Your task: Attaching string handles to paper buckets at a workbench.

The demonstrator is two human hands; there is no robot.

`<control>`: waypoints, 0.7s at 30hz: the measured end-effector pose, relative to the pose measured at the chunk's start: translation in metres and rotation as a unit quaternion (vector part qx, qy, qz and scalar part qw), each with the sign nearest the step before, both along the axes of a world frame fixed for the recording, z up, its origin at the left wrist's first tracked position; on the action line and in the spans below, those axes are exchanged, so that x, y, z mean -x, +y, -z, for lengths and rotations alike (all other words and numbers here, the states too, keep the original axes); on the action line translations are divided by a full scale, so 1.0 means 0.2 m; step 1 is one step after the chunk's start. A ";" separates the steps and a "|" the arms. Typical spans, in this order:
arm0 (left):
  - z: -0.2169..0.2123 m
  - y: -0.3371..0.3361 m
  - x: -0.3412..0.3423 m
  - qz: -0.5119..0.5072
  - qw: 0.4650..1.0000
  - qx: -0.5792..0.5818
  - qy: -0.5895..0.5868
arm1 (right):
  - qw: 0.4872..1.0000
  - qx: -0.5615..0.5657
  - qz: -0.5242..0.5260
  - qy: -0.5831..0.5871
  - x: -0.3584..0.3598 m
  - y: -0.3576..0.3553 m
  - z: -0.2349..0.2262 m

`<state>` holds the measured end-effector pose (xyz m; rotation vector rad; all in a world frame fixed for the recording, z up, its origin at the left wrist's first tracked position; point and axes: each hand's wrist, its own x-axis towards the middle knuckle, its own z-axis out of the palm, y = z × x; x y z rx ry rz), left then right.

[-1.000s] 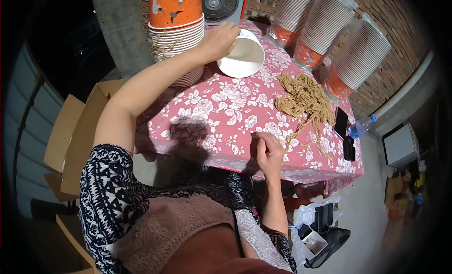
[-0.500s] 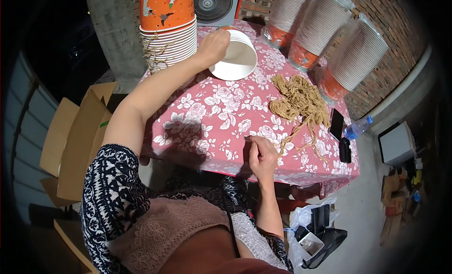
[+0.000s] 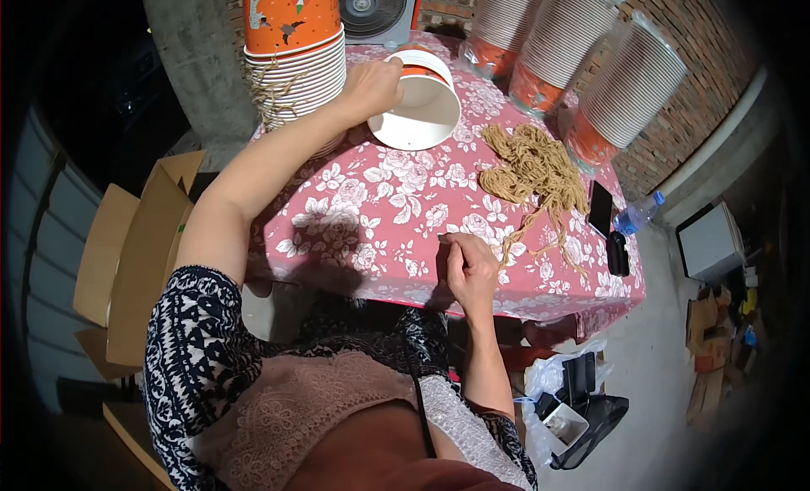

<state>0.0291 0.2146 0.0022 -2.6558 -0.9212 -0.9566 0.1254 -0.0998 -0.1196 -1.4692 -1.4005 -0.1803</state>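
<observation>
My left hand (image 3: 377, 89) reaches far over the table, closed on the rim of a white-lined paper bucket (image 3: 413, 111) that lies on its side, mouth toward me. Behind this bucket lie more nested buckets (image 3: 427, 61), and a strip of orange shows between their rims and the front one. My right hand (image 3: 472, 270) rests near the table's front edge with its fingers curled in. A small dark spot shows at its fingertips; whether it holds anything is hidden. Beyond it, to the right, lies a tangled heap of tan cords (image 3: 536, 170), some strands trailing toward me.
A tall bucket stack (image 3: 295, 78) with cords hanging from its rims stands at left. Plastic-wrapped bucket stacks (image 3: 629, 90) line the right. A fan (image 3: 367, 10) stands behind. A phone (image 3: 600, 208), a black case (image 3: 618, 253) and a bottle (image 3: 639, 213) sit at the right edge.
The front bucket has come slightly away from the nested ones, toward me, baring an orange strip between the rims. My left hand moved with it. My right hand stays in place.
</observation>
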 end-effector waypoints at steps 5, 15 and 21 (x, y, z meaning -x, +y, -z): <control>0.03 -0.07 -0.01 0.022 0.999 0.026 -0.031 | 1.000 -0.001 -0.005 0.008 0.00 0.00 0.01; 0.07 -0.12 -0.05 0.049 0.995 0.070 -0.058 | 1.000 0.009 -0.012 0.015 -0.01 0.00 0.00; -0.11 -0.17 -0.01 0.067 0.983 0.115 -0.124 | 0.999 0.019 0.004 0.047 -0.02 0.01 0.02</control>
